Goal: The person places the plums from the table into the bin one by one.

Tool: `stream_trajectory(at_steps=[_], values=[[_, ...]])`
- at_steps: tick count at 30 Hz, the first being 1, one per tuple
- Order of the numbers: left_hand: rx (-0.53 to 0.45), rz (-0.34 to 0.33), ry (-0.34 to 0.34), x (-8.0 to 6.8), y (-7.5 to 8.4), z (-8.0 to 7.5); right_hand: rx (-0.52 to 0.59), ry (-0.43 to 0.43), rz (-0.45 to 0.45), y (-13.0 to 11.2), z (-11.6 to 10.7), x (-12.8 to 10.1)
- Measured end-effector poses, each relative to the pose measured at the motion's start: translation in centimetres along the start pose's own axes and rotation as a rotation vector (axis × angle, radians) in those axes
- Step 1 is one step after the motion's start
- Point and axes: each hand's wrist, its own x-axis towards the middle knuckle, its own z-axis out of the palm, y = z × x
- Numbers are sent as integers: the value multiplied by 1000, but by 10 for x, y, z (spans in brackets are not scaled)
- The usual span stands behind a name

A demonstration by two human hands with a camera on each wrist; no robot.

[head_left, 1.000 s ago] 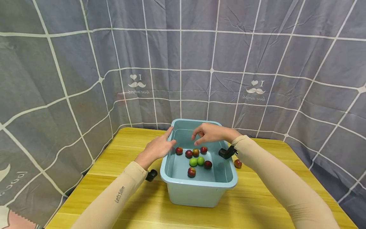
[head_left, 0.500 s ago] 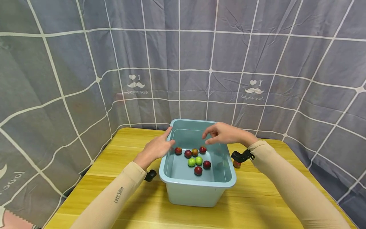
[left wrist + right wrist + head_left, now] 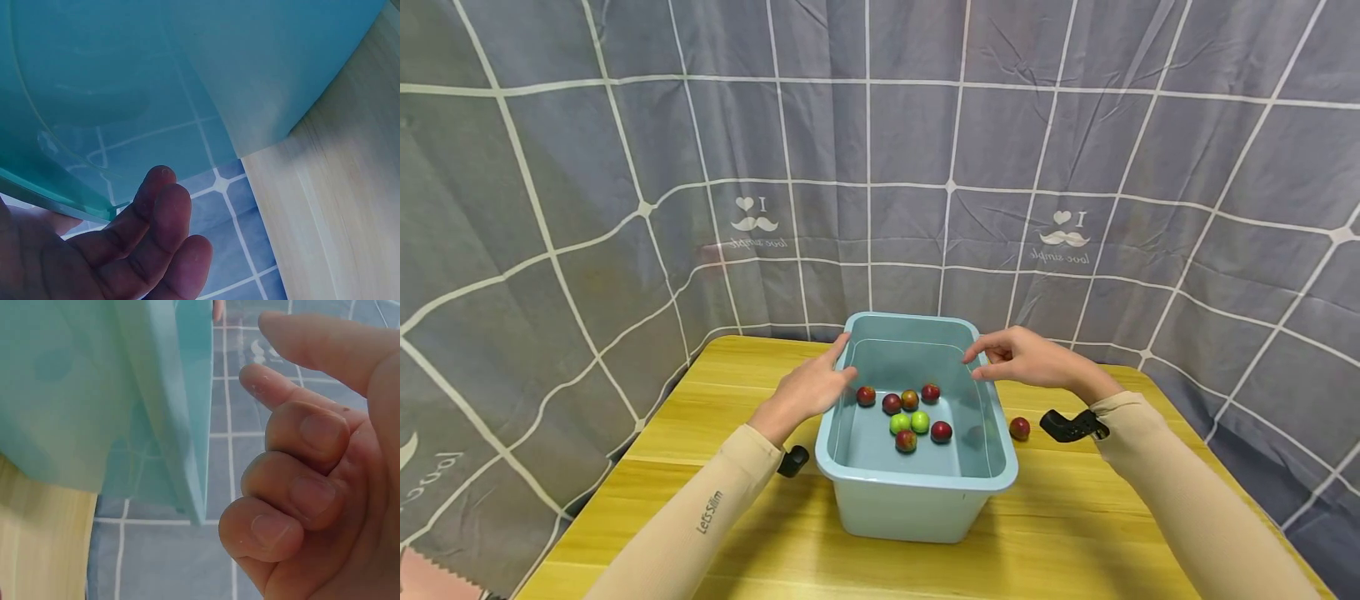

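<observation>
A light blue plastic tub (image 3: 917, 500) stands on the wooden table (image 3: 737, 392) with water in it. Several small red fruits (image 3: 892, 403) and two green ones (image 3: 920, 421) float inside. My left hand (image 3: 820, 379) rests with straight fingers against the tub's left rim; the left wrist view shows the left hand (image 3: 144, 244) just under the translucent tub edge (image 3: 125, 75). My right hand (image 3: 1000, 358) hovers over the right rim, fingers loosely curled, holding nothing. In the right wrist view the right hand (image 3: 306, 475) is beside the tub wall (image 3: 94, 394).
One red fruit (image 3: 1019, 428) lies on the table just right of the tub, below my right wrist. A grey checked curtain (image 3: 880, 167) closes off the back and sides. The table's edges run close on the left and right.
My right hand has moved rightward from above the tub's middle to over its right rim. The floating fruits have drifted slightly. The left hand has stayed on the left rim.
</observation>
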Motion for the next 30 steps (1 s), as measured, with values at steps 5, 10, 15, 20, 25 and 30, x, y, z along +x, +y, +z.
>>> stream_trajectory(at_steps=[5,10,15,20,25,30], values=[[-3,-5,1,0,1,1,48,58,26,12,-1,-11],[-7,-6,-1,0,3,2,117,127,51,27,2,-24],[0,-5,8,0,5,2,206,194,72,44,4,-34],[0,-10,8,1,5,3,294,239,73,60,10,-41],[-4,-15,10,1,6,4,372,263,91,78,18,-47],[-5,-14,16,2,7,5,432,290,126,96,27,-53]])
